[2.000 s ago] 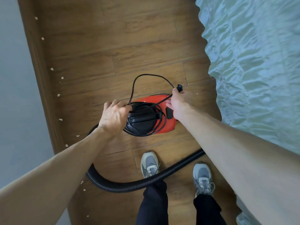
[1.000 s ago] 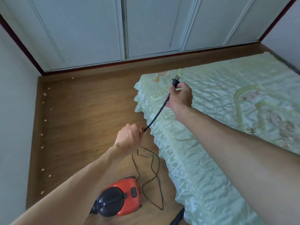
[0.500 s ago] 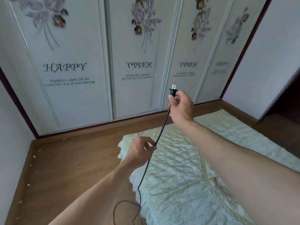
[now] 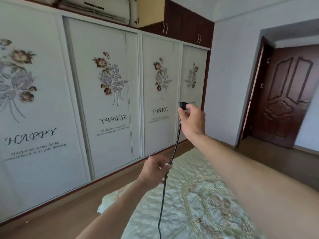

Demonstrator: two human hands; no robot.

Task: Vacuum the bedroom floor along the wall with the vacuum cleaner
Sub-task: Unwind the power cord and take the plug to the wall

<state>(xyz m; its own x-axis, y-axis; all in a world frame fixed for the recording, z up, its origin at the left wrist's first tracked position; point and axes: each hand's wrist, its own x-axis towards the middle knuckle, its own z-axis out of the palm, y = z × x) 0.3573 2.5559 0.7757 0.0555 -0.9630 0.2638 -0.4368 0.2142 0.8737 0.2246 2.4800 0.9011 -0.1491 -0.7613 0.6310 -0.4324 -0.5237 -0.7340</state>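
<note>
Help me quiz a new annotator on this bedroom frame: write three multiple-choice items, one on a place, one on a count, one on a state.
1. Where is the small black power plug?
A. Lying on the bed cover
B. Pushed into a wall socket
C. Pinched in the raised right hand

2. How many white flower-printed wardrobe doors are in view?
A. Two
B. Four
C. Six

3. What is the left hand doing?
A. Gripping the thin black cord below the plug
B. Resting flat and open
C. Holding a door handle

Answers: 1 C, the plug sticks out above the right hand's fingers. 2 B, four printed panels stand side by side. 3 A, the left hand is curled round the cord, which runs up to the plug.
</note>
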